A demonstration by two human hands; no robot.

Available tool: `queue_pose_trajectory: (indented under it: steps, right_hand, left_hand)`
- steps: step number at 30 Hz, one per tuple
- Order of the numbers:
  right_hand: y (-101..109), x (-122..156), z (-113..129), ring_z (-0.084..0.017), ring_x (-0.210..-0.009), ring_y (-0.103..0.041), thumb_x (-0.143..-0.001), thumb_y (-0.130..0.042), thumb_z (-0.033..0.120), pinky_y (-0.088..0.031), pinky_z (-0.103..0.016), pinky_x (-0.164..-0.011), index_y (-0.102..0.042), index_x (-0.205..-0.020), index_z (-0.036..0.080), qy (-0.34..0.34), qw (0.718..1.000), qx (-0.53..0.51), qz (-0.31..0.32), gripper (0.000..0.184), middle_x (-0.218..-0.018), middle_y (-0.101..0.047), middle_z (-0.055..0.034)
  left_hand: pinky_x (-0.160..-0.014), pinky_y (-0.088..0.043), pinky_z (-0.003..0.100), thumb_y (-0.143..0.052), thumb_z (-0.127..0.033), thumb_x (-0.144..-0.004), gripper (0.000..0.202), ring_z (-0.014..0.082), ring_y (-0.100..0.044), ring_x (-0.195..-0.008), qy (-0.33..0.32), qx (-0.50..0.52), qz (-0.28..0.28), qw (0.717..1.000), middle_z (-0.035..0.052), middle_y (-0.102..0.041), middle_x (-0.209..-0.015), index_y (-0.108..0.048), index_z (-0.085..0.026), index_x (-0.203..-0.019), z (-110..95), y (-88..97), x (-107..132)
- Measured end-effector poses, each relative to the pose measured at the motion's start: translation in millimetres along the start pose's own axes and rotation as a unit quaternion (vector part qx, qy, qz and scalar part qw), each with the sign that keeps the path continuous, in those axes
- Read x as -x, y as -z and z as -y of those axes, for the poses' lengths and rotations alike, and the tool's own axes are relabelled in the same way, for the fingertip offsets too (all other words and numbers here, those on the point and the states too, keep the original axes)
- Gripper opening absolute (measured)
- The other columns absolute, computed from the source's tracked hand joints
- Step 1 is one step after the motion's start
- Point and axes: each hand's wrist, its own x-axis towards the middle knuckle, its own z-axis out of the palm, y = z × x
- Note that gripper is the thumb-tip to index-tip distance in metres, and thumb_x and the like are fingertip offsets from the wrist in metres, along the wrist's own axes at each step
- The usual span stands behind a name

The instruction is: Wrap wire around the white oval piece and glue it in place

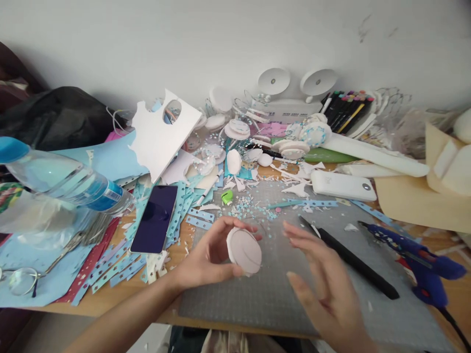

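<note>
My left hand (209, 255) grips a round white foam disc (245, 251) by its edge, holding it tilted above the grey cutting mat (265, 289). My right hand (324, 279) hovers just right of the disc with fingers stretched out and apart, empty and slightly blurred. A black craft knife (349, 262) lies on the mat beyond my right hand. Small blue and white paper scraps (246, 206) are scattered on the mat above the disc.
A dark smartphone (154, 218) lies left of the mat among blue punched paper strips. A water bottle (66, 181) lies at the left, eyeglasses (22, 279) below it. A blue glue gun (419, 260) rests at right, a white power bank (342, 185) behind, markers (348, 110) by the wall.
</note>
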Motion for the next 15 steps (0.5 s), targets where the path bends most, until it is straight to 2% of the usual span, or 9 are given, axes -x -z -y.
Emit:
queue_pose_trajectory:
  steps: [2,4,7,10,13,15]
  right_hand:
    - [15,2,-13,-0.026,-0.119,-0.056,-0.09,-0.056,0.021,-0.045,-0.044,-0.1,-0.056,-0.115,0.022,-0.006,0.992,0.117,-0.05,0.025,-0.129,-0.058,-0.0108]
    - [31,5,-31,-0.027,-0.107,-0.06,-0.09,-0.054,0.025,-0.045,-0.045,-0.095,-0.058,-0.105,0.021,-0.015,0.971,0.225,-0.083,0.016,-0.115,-0.063,-0.0101]
    - [51,14,-60,-0.031,-0.096,-0.06,-0.091,-0.049,0.031,-0.046,-0.048,-0.085,-0.057,-0.105,0.019,-0.026,0.946,0.318,-0.059,0.021,-0.101,-0.063,-0.0118]
    - [62,19,-81,-0.031,-0.09,-0.059,-0.09,-0.044,0.027,-0.047,-0.047,-0.079,-0.056,-0.103,0.019,-0.011,0.927,0.374,-0.024,0.02,-0.095,-0.062,-0.0122]
    - [67,17,-88,-0.03,-0.085,-0.058,-0.089,-0.042,0.019,-0.047,-0.045,-0.076,-0.057,-0.101,0.018,0.008,0.912,0.408,-0.026,0.02,-0.092,-0.063,-0.0125]
    - [67,12,-85,-0.031,-0.084,-0.057,-0.088,-0.041,0.014,-0.046,-0.045,-0.077,-0.058,-0.1,0.017,0.011,0.894,0.446,-0.036,0.021,-0.091,-0.063,-0.0138]
  left_hand:
    - [-0.091,-0.045,0.038,-0.079,-0.019,-0.071,0.055,0.0325,-0.049,-0.126,-0.011,-0.031,0.002,0.999,0.0121,-0.049,-0.13,-0.047,-0.024,-0.115,3,1.7,0]
    - [-0.092,-0.044,0.038,-0.08,-0.018,-0.069,0.058,0.0317,-0.048,-0.126,-0.021,-0.079,0.007,0.997,0.0129,-0.05,-0.129,-0.044,-0.024,-0.114,6,4.0,1]
    - [-0.102,-0.036,0.045,-0.082,-0.015,-0.067,0.063,0.0308,-0.046,-0.129,-0.014,-0.163,0.015,0.986,0.0133,-0.052,-0.13,-0.041,-0.024,-0.114,7,6.2,2]
    - [-0.109,-0.029,0.048,-0.082,-0.015,-0.068,0.062,0.0299,-0.045,-0.131,0.003,-0.239,0.02,0.971,0.0131,-0.054,-0.132,-0.042,-0.024,-0.114,2,5.2,6]
    - [-0.11,-0.028,0.047,-0.082,-0.017,-0.069,0.06,0.0287,-0.047,-0.13,0.018,-0.295,-0.001,0.955,0.0131,-0.053,-0.135,-0.044,-0.023,-0.114,-5,3.1,13]
    - [-0.11,-0.029,0.045,-0.081,-0.017,-0.07,0.057,0.028,-0.047,-0.13,0.023,-0.294,-0.016,0.955,0.0133,-0.051,-0.138,-0.044,-0.023,-0.114,-8,3.1,20]
